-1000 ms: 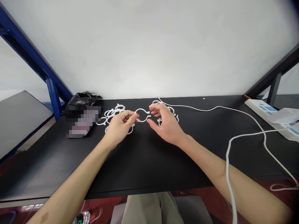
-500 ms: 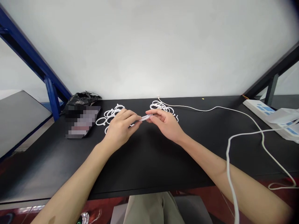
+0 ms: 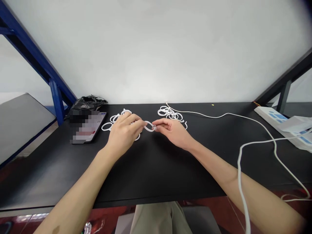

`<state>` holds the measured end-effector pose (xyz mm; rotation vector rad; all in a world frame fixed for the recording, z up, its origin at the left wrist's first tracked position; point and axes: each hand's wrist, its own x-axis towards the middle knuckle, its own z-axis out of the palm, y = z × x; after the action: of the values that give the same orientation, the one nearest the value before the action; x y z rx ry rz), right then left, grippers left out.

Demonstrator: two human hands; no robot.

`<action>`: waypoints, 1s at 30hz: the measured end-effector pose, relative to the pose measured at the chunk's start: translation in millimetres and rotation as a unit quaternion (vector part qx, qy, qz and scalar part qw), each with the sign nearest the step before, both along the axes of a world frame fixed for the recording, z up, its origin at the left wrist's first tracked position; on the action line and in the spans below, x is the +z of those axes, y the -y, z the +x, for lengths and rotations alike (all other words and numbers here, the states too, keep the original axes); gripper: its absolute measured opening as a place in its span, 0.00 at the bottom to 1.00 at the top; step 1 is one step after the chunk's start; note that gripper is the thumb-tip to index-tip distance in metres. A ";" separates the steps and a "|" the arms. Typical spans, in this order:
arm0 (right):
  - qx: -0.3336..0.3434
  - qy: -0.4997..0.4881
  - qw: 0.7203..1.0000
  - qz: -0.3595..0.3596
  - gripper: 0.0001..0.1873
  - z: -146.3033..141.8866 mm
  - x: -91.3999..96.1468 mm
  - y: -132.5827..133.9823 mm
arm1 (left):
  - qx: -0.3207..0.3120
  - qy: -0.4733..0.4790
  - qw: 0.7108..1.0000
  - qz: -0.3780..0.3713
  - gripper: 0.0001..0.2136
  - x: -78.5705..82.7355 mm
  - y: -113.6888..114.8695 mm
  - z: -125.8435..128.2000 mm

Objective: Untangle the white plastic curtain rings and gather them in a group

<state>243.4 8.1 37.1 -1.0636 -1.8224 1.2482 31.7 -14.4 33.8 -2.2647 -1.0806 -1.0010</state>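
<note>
Over the middle of the black table, both hands pinch one white plastic curtain ring [image 3: 149, 127]. My left hand [image 3: 125, 130] holds its left side between thumb and fingertips. At its right end, where a small knob or eyelet shows, my right hand [image 3: 174, 132] grips it with thumb and index finger. Partly behind my left hand lies a loose group of similar white rings [image 3: 106, 126]. Past my right hand sits another pile of white rings [image 3: 168, 112]. My fingers hide parts of the held ring.
A phone-like device [image 3: 96, 125] and a crumpled black plastic bag [image 3: 85, 103] lie at the left. From the back, a white cable [image 3: 207, 115] runs to the right and crosses before my right forearm. A white-and-blue package [image 3: 275, 113] rests on the black table [image 3: 156, 175] at far right.
The held ring has turned from nearly edge-on to showing its round opening between my hands. Both hands stay in about the same place and keep their pinch.
</note>
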 end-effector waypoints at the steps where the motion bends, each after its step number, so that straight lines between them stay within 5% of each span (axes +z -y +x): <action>1: 0.004 -0.001 1.000 -0.004 0.10 -0.5 -1.0 0.0 | 0.005 0.001 1.000 0.002 0.05 0.1 -0.1 -0.2; 8: 0.029 -0.035 0.999 -0.019 0.13 -2.4 -8.3 -0.7 | 0.019 0.005 1.000 0.004 0.05 0.2 0.8 -1.4; 21: -0.023 -0.082 0.996 -0.008 0.07 -3.2 -1.5 0.5 | -0.011 -0.009 0.998 -0.058 0.08 -2.3 1.0 -0.8; 30: -0.049 -0.005 0.997 0.065 0.10 0.2 -2.2 -2.5 | -0.034 -0.005 0.995 -0.096 0.07 -2.6 1.0 0.2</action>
<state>243.7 10.6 34.9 -1.0595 -1.7947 1.0606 31.9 -15.4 31.1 -2.4724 -1.1455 -0.9478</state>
